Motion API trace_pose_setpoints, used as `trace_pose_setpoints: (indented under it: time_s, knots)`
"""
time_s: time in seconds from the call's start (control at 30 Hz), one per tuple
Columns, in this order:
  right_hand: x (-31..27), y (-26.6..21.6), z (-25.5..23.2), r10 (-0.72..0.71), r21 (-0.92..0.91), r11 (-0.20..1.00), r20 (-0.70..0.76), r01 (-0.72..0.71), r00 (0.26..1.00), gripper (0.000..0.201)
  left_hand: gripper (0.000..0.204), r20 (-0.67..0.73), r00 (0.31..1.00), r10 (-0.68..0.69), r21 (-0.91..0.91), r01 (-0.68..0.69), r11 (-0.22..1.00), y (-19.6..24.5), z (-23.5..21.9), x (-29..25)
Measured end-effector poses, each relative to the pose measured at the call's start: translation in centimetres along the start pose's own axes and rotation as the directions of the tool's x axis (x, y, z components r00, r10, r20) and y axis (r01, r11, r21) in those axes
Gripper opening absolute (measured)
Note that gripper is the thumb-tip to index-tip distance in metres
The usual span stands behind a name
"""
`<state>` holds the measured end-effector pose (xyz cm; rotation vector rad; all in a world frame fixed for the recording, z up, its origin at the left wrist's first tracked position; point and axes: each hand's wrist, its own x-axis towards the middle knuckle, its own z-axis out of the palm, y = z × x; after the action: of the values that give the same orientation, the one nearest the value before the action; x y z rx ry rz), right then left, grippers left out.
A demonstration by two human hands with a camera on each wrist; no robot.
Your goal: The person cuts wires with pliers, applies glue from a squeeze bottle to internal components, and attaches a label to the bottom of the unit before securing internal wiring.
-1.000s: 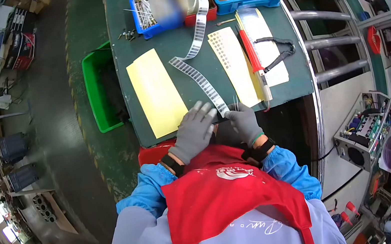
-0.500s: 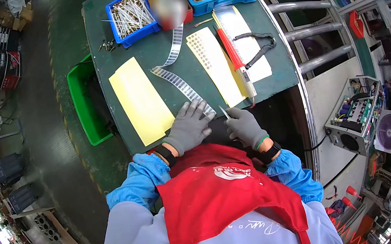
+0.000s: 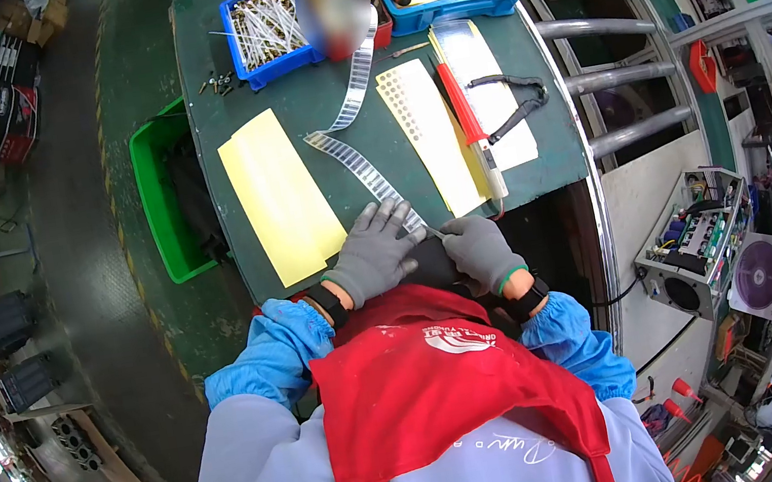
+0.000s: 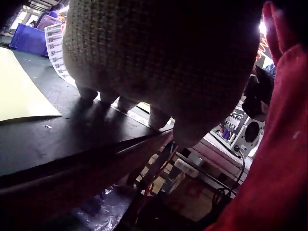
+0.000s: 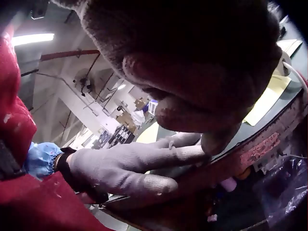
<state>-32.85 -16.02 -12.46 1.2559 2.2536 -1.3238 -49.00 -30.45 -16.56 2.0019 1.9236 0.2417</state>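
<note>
A long strip of small printed labels runs down the green table to its near edge. My left hand, in a grey glove, lies flat with fingers spread on the strip's near end; the left wrist view shows its fingertips pressing the dark table edge, with the label strip behind. My right hand is curled just right of it and pinches a thin metal tool whose tip points at the strip end. In the right wrist view the left hand's fingers lie straight.
Yellow sheets and a perforated sheet flank the strip. A red-handled tool and a black cable lie to the right. Blue bins stand at the back, a green crate at the left, rollers at the right.
My right hand has moved left and closed the gap to the left fingers, bringing the thin tool's tip down to the strip end. The left hand stays flat on the strip.
</note>
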Motion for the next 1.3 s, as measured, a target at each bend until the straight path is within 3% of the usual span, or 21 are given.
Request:
trace_pose_setpoints:
  time_s: [0.13, 0.33, 0.43, 0.53, 0.67, 0.77, 0.83, 0.9, 0.97, 1.0, 1.07, 1.1, 1.17, 1.23, 1.3]
  knots:
    - [0.4, 0.0, 0.4, -0.002, -0.005, 1.000, 0.008, 0.003, 1.000, 0.028, 0.053, -0.009, 1.000, 0.003, -0.009, -0.003, 1.000, 0.0, 0.0, -0.1]
    - [0.1, 1.3, 1.5, -0.084, -0.072, 0.995, -0.132, 0.075, 0.988, 0.030, 0.054, -0.036, 0.999, 0.011, -0.008, -0.011, 1.000, -0.1, 0.1, -0.2]
    - [-0.1, 2.6, 1.9, -0.090, 0.071, 0.992, -0.167, 0.103, 0.982, 0.028, 0.054, -0.024, 1.000, 0.009, -0.004, -0.009, 1.000, 0.0, 0.0, -0.1]
    - [-1.0, 3.4, 1.7, -0.008, 0.342, 0.939, -0.105, 0.044, 0.994, 0.023, 0.055, 0.007, 1.000, 0.009, 0.003, -0.009, 1.000, 0.2, -0.5, 0.1]
    - [-5.0, 2.8, -1.4, 0.097, 0.690, 0.721, 0.003, -0.072, 0.995, 0.025, 0.051, 0.068, 0.997, 0.021, -0.036, -0.019, 0.999, 0.5, -1.6, 0.7]
    - [-8.5, 5.7, -3.2, 0.184, 0.787, 0.617, -0.113, -0.025, 0.976, 0.026, 0.042, 0.024, 0.995, 0.098, -0.044, -0.096, 0.994, 0.6, -2.7, 2.6]
    - [-12.5, 7.7, -5.4, 0.320, 0.860, 0.510, -0.170, -0.019, 0.932, 0.027, 0.038, 0.224, 0.975, 0.002, -0.204, 0.045, 0.978, 2.2, -4.6, 5.4]
    - [-17.4, 9.9, -7.3, 0.473, 0.900, 0.430, -0.292, 0.071, 0.831, 0.027, 0.034, 0.115, 0.980, 0.165, -0.200, -0.140, 0.970, 4.4, -5.4, 8.4]
    - [-22.0, 13.1, -8.5, 0.583, 0.917, 0.353, -0.371, 0.185, 0.723, 0.026, 0.031, 0.137, 0.950, 0.281, -0.266, -0.238, 0.934, 9.5, -6.8, 12.5]
    - [-24.6, 13.7, -9.4, 0.680, 0.923, 0.305, -0.384, 0.235, 0.625, 0.026, 0.030, 0.113, 0.928, 0.355, -0.319, -0.305, 0.898, 12.1, -7.0, 14.4]
    - [-29.7, 17.5, -10.0, 0.744, 0.881, 0.348, -0.468, 0.320, 0.477, 0.028, 0.032, 0.069, 0.859, 0.507, -0.376, -0.448, 0.811, 17.5, -7.2, 17.8]
    - [-31.6, 19.6, -10.2, 0.787, 0.850, 0.392, -0.508, 0.351, 0.350, 0.029, 0.034, 0.022, 0.832, 0.555, -0.378, -0.507, 0.775, 20.4, -7.1, 19.2]
    - [-35.9, 25.1, -10.7, 0.826, 0.801, 0.388, -0.522, 0.455, 0.214, 0.028, 0.038, -0.083, 0.746, 0.661, -0.371, -0.638, 0.674, 26.9, -6.2, 22.0]
    - [-39.9, 30.7, -11.6, 0.860, 0.733, 0.368, -0.502, 0.572, 0.090, 0.026, 0.042, -0.071, 0.763, 0.642, -0.443, -0.601, 0.665, 33.6, -6.5, 23.8]
    - [-44.3, 36.1, -12.8, 0.887, 0.672, 0.365, -0.462, 0.645, -0.020, 0.023, 0.044, -0.190, 0.784, 0.591, -0.414, -0.609, 0.676, 38.8, -4.7, 25.6]
